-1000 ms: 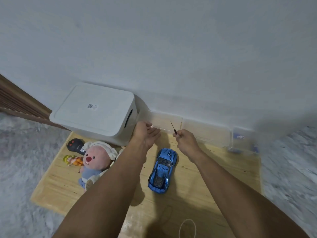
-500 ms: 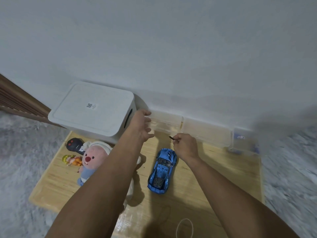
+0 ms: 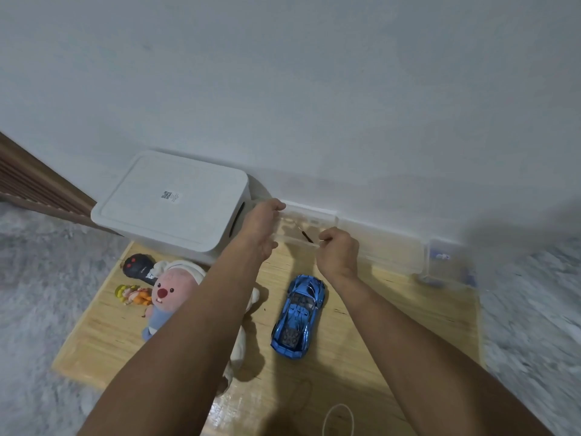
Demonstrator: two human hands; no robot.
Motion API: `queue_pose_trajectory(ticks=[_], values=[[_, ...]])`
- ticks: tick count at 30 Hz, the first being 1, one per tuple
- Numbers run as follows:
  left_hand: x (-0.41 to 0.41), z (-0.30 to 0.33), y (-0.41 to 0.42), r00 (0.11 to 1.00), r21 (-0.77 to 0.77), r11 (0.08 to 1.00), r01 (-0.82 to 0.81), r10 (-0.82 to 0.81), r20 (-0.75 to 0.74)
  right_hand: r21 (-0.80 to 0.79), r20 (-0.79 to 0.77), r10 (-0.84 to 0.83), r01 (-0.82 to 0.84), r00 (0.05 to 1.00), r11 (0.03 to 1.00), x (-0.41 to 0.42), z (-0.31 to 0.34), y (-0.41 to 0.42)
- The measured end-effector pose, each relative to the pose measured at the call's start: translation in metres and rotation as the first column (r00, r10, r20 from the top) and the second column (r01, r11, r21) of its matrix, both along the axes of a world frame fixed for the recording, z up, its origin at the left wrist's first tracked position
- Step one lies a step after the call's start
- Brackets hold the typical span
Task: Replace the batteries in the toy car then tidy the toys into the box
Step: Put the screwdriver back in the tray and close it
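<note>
The blue toy car (image 3: 298,316) stands on its wheels on the wooden board (image 3: 399,325), just below my hands. My left hand (image 3: 262,228) grips the left end of a small clear plastic case (image 3: 309,215) by the wall. My right hand (image 3: 339,254) is at the case's front right rim, fingers pinched on the black handle of a thin screwdriver (image 3: 305,235), whose tip points into the case. The white lidded storage box (image 3: 176,199) sits shut to the left. A pink plush (image 3: 169,294), a black remote (image 3: 138,267) and a small yellow-orange figure (image 3: 132,294) lie in front of it.
Two more clear containers line the wall to the right, a longer one (image 3: 390,247) and one with blue items (image 3: 446,262). A white loop of cord (image 3: 338,420) lies at the board's near edge. Grey carpet (image 3: 534,325) surrounds the board.
My left hand moved from above the board onto the clear case's left end. My right hand carried the screwdriver forward and lowered its tip into the case.
</note>
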State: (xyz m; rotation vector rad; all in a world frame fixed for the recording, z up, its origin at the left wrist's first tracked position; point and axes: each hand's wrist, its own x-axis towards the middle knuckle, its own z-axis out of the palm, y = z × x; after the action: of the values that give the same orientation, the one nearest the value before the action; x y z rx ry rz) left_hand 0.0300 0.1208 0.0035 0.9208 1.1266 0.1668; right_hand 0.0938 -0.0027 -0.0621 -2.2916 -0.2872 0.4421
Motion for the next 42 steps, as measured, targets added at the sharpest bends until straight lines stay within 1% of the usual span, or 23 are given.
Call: queue_pose_trajectory(ticks=[4,6,7,9,12,15,19,21,23,24,25,26,27,29,30,32,34,35,36,37,38,40,42], values=[[0.002,-0.03,0.007,0.999,0.124,0.992,0.026,-0.022,-0.04,0.066,-0.007,-0.047,0.047,0.999,0.997,-0.001,0.001,-0.004],[-0.003,-0.019,-0.002,0.99,0.272,0.958,0.088,-0.053,-0.131,0.085,0.014,-0.041,0.039,0.999,0.996,-0.002,0.002,-0.005],[-0.007,-0.015,-0.005,0.977,0.388,0.908,0.159,-0.089,-0.192,0.082,0.034,-0.028,0.025,0.999,0.996,-0.002,0.002,-0.006],[-0.011,-0.02,-0.006,0.921,0.611,0.715,0.341,-0.123,-0.37,0.048,0.067,0.007,-0.01,0.998,0.999,-0.002,0.001,-0.006],[-0.016,-0.027,-0.003,0.821,0.716,0.421,0.557,-0.149,-0.551,-0.031,0.111,0.077,-0.074,0.991,0.997,-0.001,0.0,-0.006],[-0.018,-0.041,0.004,0.71,0.687,0.182,0.703,-0.217,-0.669,-0.131,0.158,0.175,-0.155,0.972,0.979,0.001,0.001,-0.006],[-0.024,-0.053,0.012,0.561,0.579,0.001,0.815,-0.252,-0.788,-0.326,0.225,0.371,-0.289,0.901,0.9,0.002,0.0,-0.002],[-0.025,-0.054,0.015,0.525,0.55,-0.023,0.835,-0.266,-0.808,-0.399,0.24,0.443,-0.328,0.864,0.856,0.003,0.0,0.0],[-0.023,-0.058,0.02,0.551,0.57,0.019,0.821,-0.286,-0.784,-0.432,0.288,0.496,-0.351,0.819,0.831,0.004,-0.001,0.001],[-0.022,-0.055,0.02,0.571,0.575,0.09,0.813,-0.314,-0.759,-0.441,0.318,0.518,-0.359,0.794,0.822,0.005,-0.001,0.002],[-0.023,-0.053,0.019,0.618,0.581,0.218,0.784,-0.366,-0.696,-0.46,0.336,0.543,-0.369,0.77,0.808,0.007,-0.001,0.003],[-0.022,-0.052,0.019,0.619,0.571,0.246,0.783,-0.392,-0.68,-0.483,0.339,0.57,-0.381,0.749,0.788,0.008,0.0,0.004],[-0.021,-0.054,0.02,0.578,0.559,0.171,0.811,-0.373,-0.726,-0.505,0.333,0.593,-0.392,0.733,0.769,0.008,0.0,0.005],[-0.015,-0.051,0.025,0.525,0.518,0.124,0.846,-0.358,-0.772,-0.534,0.333,0.616,-0.396,0.714,0.747,0.008,0.001,0.006],[-0.011,-0.055,0.03,0.471,0.494,0.029,0.869,-0.355,-0.808,-0.557,0.32,0.632,-0.4,0.706,0.728,0.008,0.003,0.007],[-0.008,-0.055,0.035,0.453,0.506,-0.085,0.858,-0.338,-0.825,-0.571,0.323,0.631,-0.387,0.705,0.724,0.006,0.003,0.008],[-0.01,-0.06,0.037,0.403,0.46,-0.107,0.882,-0.335,-0.852,-0.559,0.379,0.63,-0.375,0.678,0.74,0.008,0.0,0.009],[-0.011,-0.064,0.037,0.426,0.487,-0.106,0.867,-0.351,-0.834,-0.564,0.386,0.637,-0.375,0.667,0.735,0.008,-0.001,0.009],[-0.013,-0.068,0.039,0.45,0.515,-0.151,0.844,-0.325,-0.832,-0.567,0.394,0.641,-0.375,0.659,0.734,0.007,0.0,0.008],[-0.014,-0.069,0.038,0.416,0.485,-0.173,0.857,-0.323,-0.85,-0.566,0.402,0.646,-0.378,0.648,0.732,0.006,0.001,0.008],[-0.014,-0.071,0.038,0.433,0.502,-0.195,0.843,-0.31,-0.847,-0.569,0.412,0.649,-0.376,0.64,0.731,0.006,0.001,0.007],[-0.015,-0.072,0.035,0.405,0.469,-0.265,0.842,-0.263,-0.876,-0.577,0.429,0.651,-0.364,0.627,0.731,0.006,-0.001,0.006],[-0.016,-0.06,0.028,0.374,0.426,-0.215,0.879,-0.246,-0.894,-0.581,0.452,0.648,-0.349,0.613,0.735,0.005,-0.003,0.006]])
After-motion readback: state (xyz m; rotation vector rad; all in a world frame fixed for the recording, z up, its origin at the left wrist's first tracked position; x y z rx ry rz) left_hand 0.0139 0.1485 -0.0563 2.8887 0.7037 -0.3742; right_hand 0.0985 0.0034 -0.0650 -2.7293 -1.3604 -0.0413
